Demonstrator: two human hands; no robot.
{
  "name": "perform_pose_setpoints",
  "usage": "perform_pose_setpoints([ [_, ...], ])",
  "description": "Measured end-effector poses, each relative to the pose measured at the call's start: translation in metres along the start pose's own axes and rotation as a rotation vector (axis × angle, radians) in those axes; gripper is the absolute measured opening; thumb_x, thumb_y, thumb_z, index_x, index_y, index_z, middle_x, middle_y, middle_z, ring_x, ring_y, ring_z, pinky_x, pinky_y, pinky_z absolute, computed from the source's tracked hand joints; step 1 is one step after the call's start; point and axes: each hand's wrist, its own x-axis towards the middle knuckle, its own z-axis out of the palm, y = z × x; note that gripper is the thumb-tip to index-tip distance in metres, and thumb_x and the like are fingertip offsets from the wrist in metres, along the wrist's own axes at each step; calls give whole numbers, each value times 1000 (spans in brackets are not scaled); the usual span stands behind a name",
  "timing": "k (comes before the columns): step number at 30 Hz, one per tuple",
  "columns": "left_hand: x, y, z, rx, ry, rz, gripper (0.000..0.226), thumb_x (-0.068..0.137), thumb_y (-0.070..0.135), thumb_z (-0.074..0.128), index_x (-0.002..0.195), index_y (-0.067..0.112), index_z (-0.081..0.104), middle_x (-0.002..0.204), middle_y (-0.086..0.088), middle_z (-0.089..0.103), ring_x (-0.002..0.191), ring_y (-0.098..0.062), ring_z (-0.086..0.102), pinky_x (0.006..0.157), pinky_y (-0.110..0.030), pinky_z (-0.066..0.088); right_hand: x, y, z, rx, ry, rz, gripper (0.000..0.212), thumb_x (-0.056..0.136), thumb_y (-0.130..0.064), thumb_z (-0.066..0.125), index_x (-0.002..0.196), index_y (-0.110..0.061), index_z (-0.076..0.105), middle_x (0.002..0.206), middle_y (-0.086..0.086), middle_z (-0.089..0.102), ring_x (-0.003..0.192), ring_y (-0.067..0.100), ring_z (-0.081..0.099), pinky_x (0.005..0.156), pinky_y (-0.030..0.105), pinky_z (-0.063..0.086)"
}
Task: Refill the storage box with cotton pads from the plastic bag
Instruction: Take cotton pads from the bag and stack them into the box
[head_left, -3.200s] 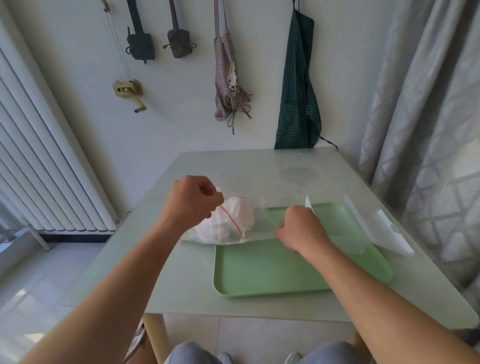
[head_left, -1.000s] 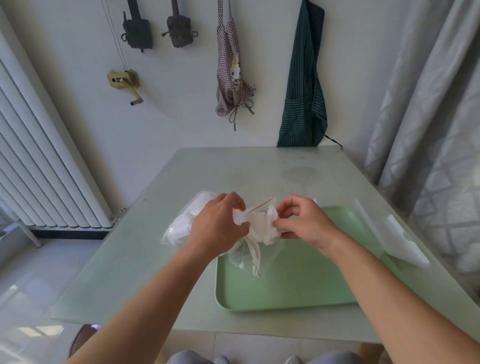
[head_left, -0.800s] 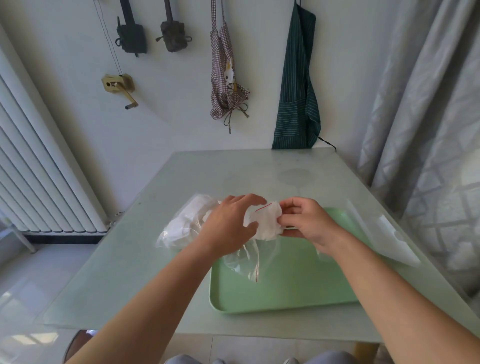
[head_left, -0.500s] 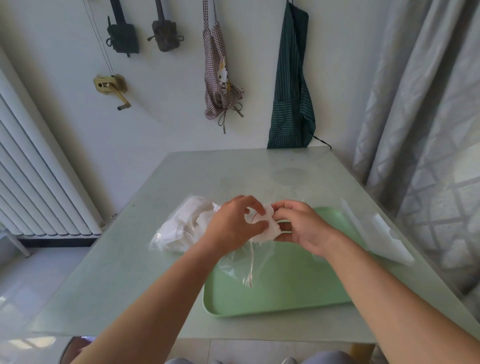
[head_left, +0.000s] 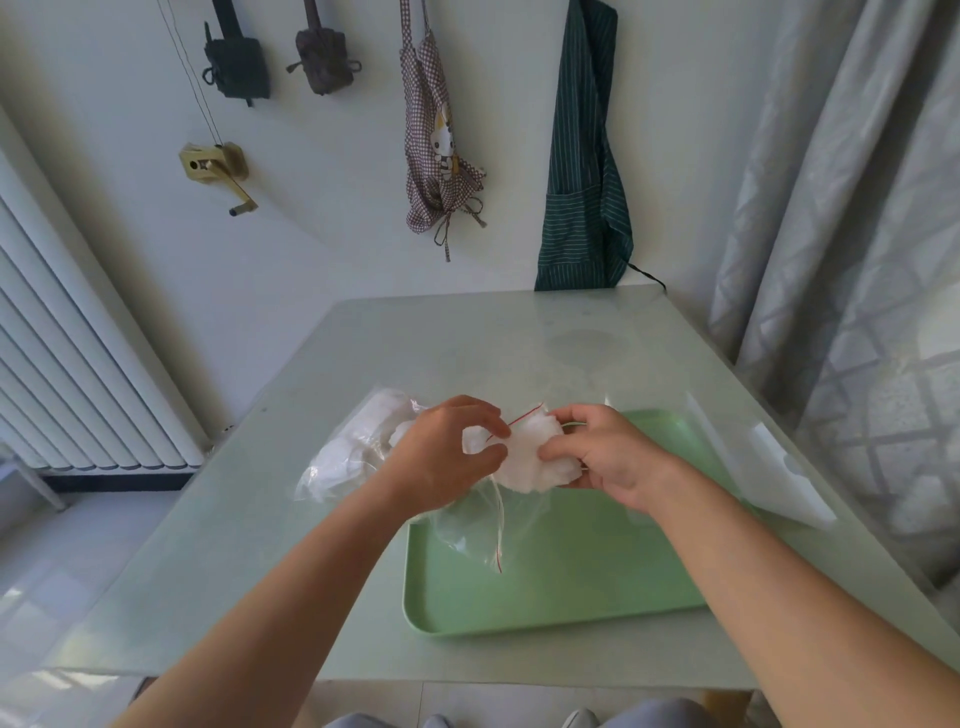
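The fingers (head_left: 488, 423) of the left hand (head_left: 441, 457) curl narrow around the mouth of the clear plastic bag (head_left: 363, 447), thumb and forefinger pinching the film and the white wad at its red-lined zip edge. The right hand (head_left: 602, 452) faces it, thumb on top and fingers tucked beneath, clamped on a bunch of white cotton pads (head_left: 535, 457) that sits half out of the bag's opening. Both hands meet above the far left corner of the green tray (head_left: 571, 587), knuckles nearly touching, with the wad between them.

Both forearms are bare and reach in from the near edge of the table (head_left: 260, 545), the left one angled rightward, the right one angled leftward, so the wrists converge. The left wrist is bent slightly down; the back of the right hand turns outward toward the right edge of the table.

The rest of the bag trails to the left of the left hand and lies on the table, off the tray, still bulging with more white pads. A loose flap of the bag with its red strip hangs below the hands onto the tray's surface. Along the tray's right side, near the right edge of the table, stands something clear and hard-edged (head_left: 769, 467); whether it is the storage box cannot be told.
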Motion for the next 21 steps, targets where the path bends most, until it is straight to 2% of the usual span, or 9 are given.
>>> perform_pose_setpoints([
  [3,-2,-1,-2,117,31,-39,11,87,37,65,94,36,73,118,19,61,105,-3,58,93,-32,49,-4,-5,-11,-38,42,-32,29,81,7,61,100,-15,64,94,7,69,75,19,64,56,27,52],
  [5,-1,6,-3,174,76,-24,10,87,41,65,94,37,72,117,20,60,109,-6,54,90,-28,45,-7,-10,-19,-24,36,-52,30,83,8,58,102,-14,64,91,4,68,75,19,64,56,26,52],
  [7,3,19,-1,141,116,40,19,86,44,67,102,35,69,118,19,60,112,-4,51,88,-21,38,-10,-15,-26,-4,15,-70,31,83,9,58,102,-15,64,90,3,67,76,20,63,58,27,52],
  [10,14,40,5,-98,27,-3,48,80,42,76,123,29,60,119,14,64,109,-2,57,92,-18,40,-14,-20,-35,56,-37,-112,32,83,11,61,103,-15,64,90,4,71,81,23,65,66,32,53],
  [12,22,49,12,-335,-23,-111,56,72,33,85,121,27,60,109,3,69,96,-13,67,90,-30,54,-18,-21,-42,106,-71,-147,32,82,9,66,107,-12,63,95,8,72,86,26,67,75,38,54],
  [14,28,53,19,-458,2,-171,55,66,26,88,115,26,63,100,-6,71,87,-25,71,85,-46,57,-21,-23,-48,153,-92,-169,36,79,5,70,111,-9,63,99,11,73,88,26,69,79,39,57],
  [15,30,55,21,-491,17,-186,54,65,22,88,113,25,63,98,-8,72,86,-28,71,84,-48,57,-23,-23,-51,177,-94,-176,36,79,4,69,112,-8,63,99,11,73,87,25,70,78,37,59],
  [18,33,57,24,-550,53,-245,56,67,14,89,117,18,62,98,-7,73,86,-26,72,84,-43,58,-24,-23,-60,240,-76,-175,32,84,6,64,113,-8,64,97,10,74,83,21,72,70,30,61],
  [21,35,57,26,-565,92,-277,50,69,15,88,113,16,65,88,-2,74,77,-20,71,79,-35,58,-25,-22,-67,256,-13,-176,31,86,7,63,114,-6,63,100,11,73,80,20,72,64,28,60],
])
